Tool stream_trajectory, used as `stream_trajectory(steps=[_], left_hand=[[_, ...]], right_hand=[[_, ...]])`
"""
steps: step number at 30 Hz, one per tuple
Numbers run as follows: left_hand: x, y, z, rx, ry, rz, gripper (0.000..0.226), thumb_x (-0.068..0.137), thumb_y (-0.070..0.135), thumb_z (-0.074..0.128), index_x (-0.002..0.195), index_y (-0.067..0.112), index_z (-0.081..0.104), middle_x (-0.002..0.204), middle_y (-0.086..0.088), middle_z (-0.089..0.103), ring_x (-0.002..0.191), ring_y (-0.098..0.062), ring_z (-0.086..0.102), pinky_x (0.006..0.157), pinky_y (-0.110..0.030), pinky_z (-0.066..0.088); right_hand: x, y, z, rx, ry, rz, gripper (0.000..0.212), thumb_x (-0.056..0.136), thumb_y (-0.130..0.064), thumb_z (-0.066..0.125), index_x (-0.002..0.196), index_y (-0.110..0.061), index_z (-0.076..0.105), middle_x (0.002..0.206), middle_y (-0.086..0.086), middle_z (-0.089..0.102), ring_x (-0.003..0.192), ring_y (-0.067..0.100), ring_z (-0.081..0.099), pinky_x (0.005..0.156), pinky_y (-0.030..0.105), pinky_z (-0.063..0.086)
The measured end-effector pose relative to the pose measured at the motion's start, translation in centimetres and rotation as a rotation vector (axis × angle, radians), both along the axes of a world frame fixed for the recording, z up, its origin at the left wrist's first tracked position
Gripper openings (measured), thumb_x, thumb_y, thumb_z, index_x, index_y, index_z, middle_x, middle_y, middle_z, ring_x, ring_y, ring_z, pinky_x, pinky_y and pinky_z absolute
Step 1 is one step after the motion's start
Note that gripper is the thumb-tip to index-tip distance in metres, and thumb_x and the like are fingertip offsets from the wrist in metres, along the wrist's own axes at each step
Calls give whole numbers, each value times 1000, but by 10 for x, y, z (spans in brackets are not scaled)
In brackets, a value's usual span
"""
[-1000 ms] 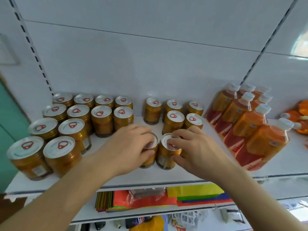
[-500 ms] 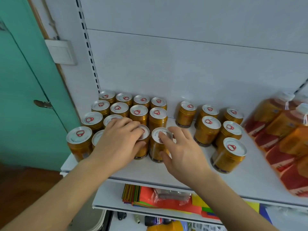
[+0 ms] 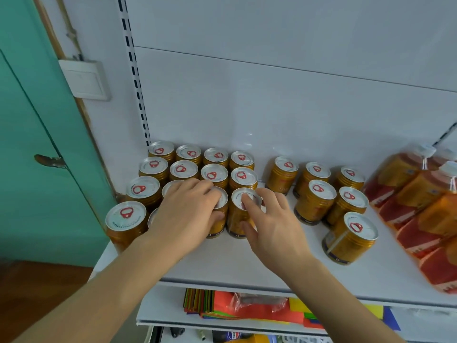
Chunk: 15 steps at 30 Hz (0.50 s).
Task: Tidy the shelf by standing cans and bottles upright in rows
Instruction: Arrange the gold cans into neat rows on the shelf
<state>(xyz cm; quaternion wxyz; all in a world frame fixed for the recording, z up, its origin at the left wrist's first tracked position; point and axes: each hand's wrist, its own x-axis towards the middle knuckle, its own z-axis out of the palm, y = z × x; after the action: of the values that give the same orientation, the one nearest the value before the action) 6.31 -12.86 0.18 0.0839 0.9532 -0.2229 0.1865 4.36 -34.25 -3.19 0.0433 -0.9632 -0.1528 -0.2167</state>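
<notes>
Several gold cans with silver lids and red pull rings stand upright in rows at the left of the white shelf [image 3: 247, 266]. My left hand [image 3: 188, 211] grips one gold can [image 3: 220, 214] from above, fingers over its lid and thumb on its side. My right hand [image 3: 269, 224] grips the neighbouring gold can [image 3: 238, 219], fingertips on the lid, thumb low on its side. Both cans stand upright, touching the block of cans behind. A looser group of cans [image 3: 316, 201] stands to the right, one can [image 3: 350, 237] nearest the front.
Orange bottles with white caps [image 3: 425, 194] lean in a row at the right end of the shelf. A lower shelf holds coloured paper packs [image 3: 237, 308]. A green door [image 3: 32, 144] and a wall switch [image 3: 85, 79] are at the left.
Both hands have slid the two held cans left, from the middle of the shelf up against the left block of cans. The camera view has turned left.
</notes>
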Motion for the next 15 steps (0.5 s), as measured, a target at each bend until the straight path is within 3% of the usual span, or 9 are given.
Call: stream_trajectory(steps=[6,15], left_hand=[[2,-2,3,23,28,4,29,90,45,77,107,22,68,107,3,67,96,-22,65,76,-40,53],[4,-4,5,44,28,17,34,98,50,65,120,24,63,121,2,64,107,-21,61,83,-36,45]], right_hand=[[-2,3,-2,-17,11,-36,53,90,-31,80,137,-16,62,139,15,58,117,36,57,86,45,58],[-5,7,-3,-9,36,-56,52,94,-32,74,141,-17,58,144,14,54,120,37,55,89,47,59]])
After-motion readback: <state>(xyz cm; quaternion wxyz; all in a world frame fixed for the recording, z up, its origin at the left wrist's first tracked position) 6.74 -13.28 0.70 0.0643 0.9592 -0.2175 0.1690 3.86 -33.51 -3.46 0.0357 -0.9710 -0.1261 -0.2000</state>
